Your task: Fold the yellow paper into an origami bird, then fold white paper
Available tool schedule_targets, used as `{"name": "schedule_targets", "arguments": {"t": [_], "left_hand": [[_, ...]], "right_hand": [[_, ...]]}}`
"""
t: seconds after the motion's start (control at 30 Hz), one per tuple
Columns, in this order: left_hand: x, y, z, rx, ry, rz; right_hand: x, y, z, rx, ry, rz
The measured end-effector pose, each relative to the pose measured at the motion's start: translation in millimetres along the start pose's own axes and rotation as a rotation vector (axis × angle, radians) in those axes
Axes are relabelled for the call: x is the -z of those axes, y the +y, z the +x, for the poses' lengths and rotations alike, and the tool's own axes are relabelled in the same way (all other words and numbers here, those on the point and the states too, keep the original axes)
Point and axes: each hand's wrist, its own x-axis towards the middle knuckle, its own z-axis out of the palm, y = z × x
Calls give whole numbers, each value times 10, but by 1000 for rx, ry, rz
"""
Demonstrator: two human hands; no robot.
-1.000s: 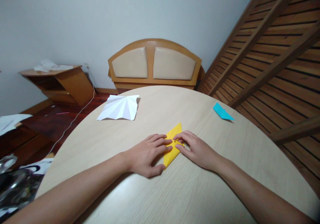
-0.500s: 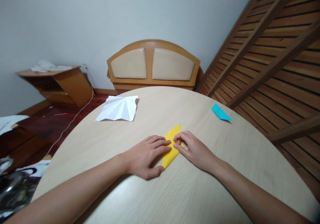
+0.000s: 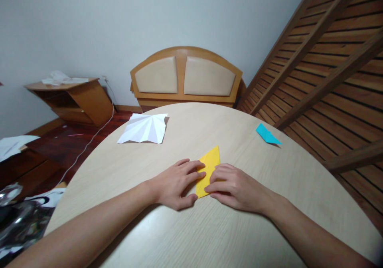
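A folded piece of yellow paper (image 3: 210, 157), pointed at its far end, lies flat on the round wooden table (image 3: 167, 236). My left hand (image 3: 178, 184) rests at its left side with fingers spread, the fingertips pressing on the paper and the thumb at its near corner. On the right side of the paper sits my right hand (image 3: 230, 186), fingers bent and held together over the right edge; its thumb is near that edge. That hand covers part of the paper, and the exact grip beneath the fingers is hidden.
Toward the back left of the table lies a creased white paper sheet (image 3: 144, 129). A folded blue paper (image 3: 267, 134) is near the right edge. Beyond the table stand a headboard (image 3: 181, 76), a wooden cabinet (image 3: 97, 104) and a slatted wooden panel (image 3: 323, 88).
My right hand has gone from a pinch at the paper's middle to lying over its right side, nearer me. My left hand stays on the paper. The view has shifted slightly.
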Motion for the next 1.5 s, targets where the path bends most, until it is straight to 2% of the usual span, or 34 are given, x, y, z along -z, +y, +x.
{"name": "schedule_targets", "arguments": {"t": [0.13, 0.3, 0.57, 0.87, 1.13, 1.33, 1.5], "left_hand": [[5, 15, 8, -36, 22, 3], [24, 124, -4, -56, 9, 20], [122, 220, -8, -55, -38, 127], [-83, 305, 24, 95, 34, 176], [-92, 235, 20, 108, 109, 200], [-75, 237, 8, 138, 7, 229], [-63, 247, 0, 139, -7, 254]], "right_hand": [[-18, -40, 23, 77, -39, -136], [-17, -80, 55, 87, -81, -244], [-78, -76, 56, 86, -52, -255], [-99, -83, 68, -94, -38, -145], [-134, -119, 73, -199, 16, -109], [-94, -190, 102, -269, 54, -74], [-95, -206, 106, -292, 65, -142]]}}
